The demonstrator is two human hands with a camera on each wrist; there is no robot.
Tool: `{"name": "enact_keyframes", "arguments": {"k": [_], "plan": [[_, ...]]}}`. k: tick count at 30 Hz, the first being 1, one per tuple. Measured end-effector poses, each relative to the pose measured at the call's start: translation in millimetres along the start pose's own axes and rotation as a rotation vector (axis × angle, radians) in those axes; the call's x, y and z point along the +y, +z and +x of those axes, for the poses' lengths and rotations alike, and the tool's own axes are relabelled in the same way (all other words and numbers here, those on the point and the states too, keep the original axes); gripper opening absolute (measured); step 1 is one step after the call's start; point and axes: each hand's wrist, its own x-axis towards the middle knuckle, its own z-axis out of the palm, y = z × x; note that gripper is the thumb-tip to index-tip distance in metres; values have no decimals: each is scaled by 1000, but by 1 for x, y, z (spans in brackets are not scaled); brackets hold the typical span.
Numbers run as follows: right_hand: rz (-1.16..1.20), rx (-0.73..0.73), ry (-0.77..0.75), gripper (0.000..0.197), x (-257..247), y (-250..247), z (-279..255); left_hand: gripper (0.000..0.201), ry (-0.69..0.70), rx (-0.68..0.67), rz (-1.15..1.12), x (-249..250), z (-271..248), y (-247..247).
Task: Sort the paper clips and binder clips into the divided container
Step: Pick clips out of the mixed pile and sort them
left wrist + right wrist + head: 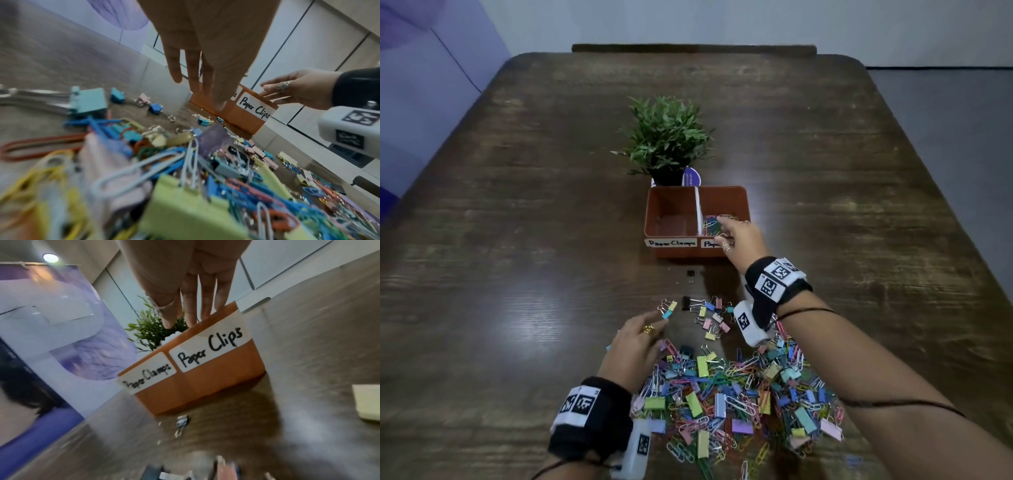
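An orange divided container (pixel 688 251) stands mid-table, labelled "Paper Clamps" on the left and "Paper Clips" on the right. Coloured paper clips (pixel 711 224) lie in the right compartment; the left one looks bare. My right hand (pixel 736 233) hovers over the right compartment with straight fingers (pixel 191 311) and holds nothing. A big mixed pile of paper clips and binder clips (pixel 739 394) covers the near table. My left hand (pixel 640 339) hangs over the pile's left edge, its fingers (pixel 193 73) straight and empty. Small binder clips (pixel 710 318) lie scattered beyond the pile.
A potted green plant (pixel 666 140) stands right behind the container. A tiny black binder clip (pixel 690 273) lies just in front of the container, and a larger black one (pixel 686 303) lies nearer the pile. Dark wooden table (pixel 517 240) stretches out on both sides.
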Motion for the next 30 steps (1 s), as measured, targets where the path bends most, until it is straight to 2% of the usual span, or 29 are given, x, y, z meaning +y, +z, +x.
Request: {"name": "enact_keyframes", "arguments": {"k": [3,7,10,13,16,21,26,30], "plan": [[-8,-18,-109,35,-4,9,-41,28,0,-8,-33,-2,-17,-1],[0,-294,-166,21,-8,27,-109,28,-53,-144,-24,0,-33,4],[-8,-494,-204,17,-10,43,-145,27,-68,-106,-50,2,-43,10],[-56,-597,-238,17,-14,55,-160,27,-156,-102,-33,1,-52,13],[-124,-605,-282,22,-17,63,-162,35,-240,-187,65,-2,-59,14],[-319,-535,-278,31,-14,71,-157,43,-306,-205,26,-5,-58,12],[-364,-476,-302,28,-11,71,-155,33,-354,-231,1,-7,-52,10],[-404,-463,-350,25,-13,75,-155,22,-412,-199,18,-3,-45,12]]}}
